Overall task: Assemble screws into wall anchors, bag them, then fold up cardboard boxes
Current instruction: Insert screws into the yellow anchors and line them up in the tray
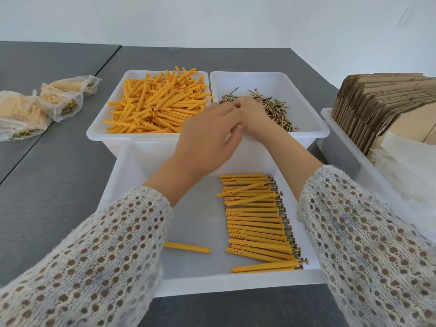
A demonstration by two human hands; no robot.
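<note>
both hands are reached over the screw bin [311, 128]; the right hand [253, 116] is laid on the screws [276, 109], and whether one is pinched cannot be told, since the fingertips are hidden. the left hand [207, 138] is seen from the back, its grip also hidden. plugs [158, 105] are heaped in the next bin. finished pairs [257, 223] are rowed in the near tray [132, 185], beside one bare plug [187, 247]. a single screw is best lifted by its head, so the tip can be fed straight in.
</note>
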